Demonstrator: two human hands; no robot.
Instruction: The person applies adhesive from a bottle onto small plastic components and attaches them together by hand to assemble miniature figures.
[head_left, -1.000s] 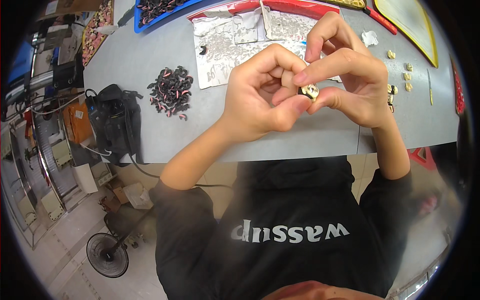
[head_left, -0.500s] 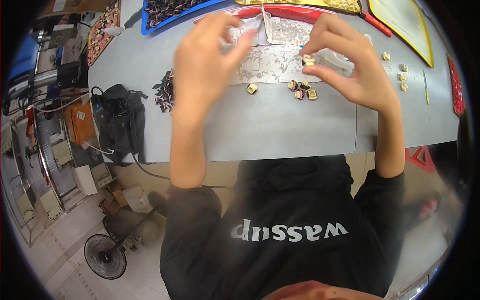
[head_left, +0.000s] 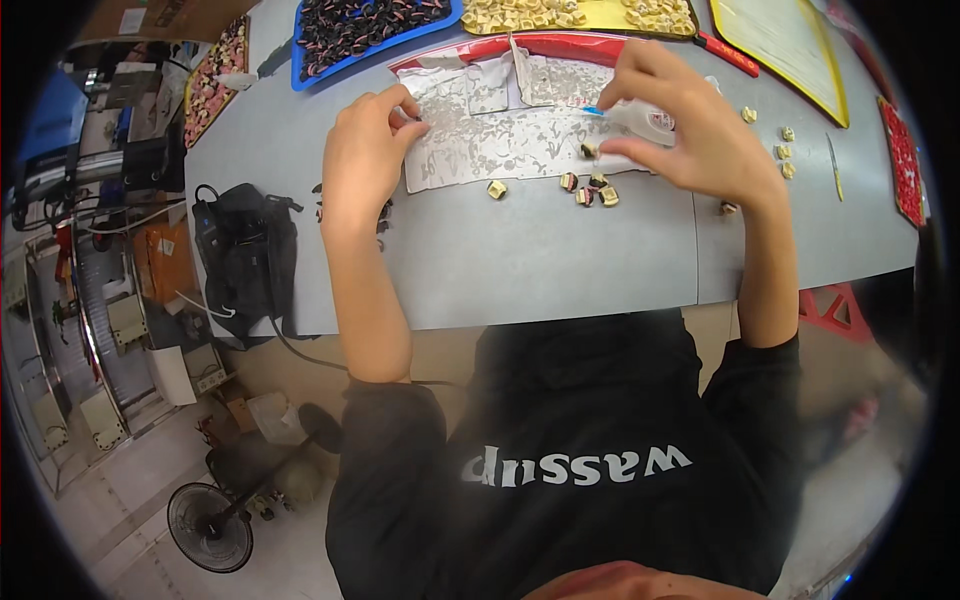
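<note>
Right fingers (head_left: 640,153) stand parted, beside a small black-and-cream piece (head_left: 588,150).

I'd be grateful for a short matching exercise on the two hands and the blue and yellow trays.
1. Left hand
2. Blue tray
3. Right hand
4. Yellow tray

A. Holds cream pieces
B. At the white sheet's left edge
C. Thumb tip near a cream-and-black piece
D. Holds black-and-pink pieces

Pairs: 1-B, 2-D, 3-C, 4-A
</note>
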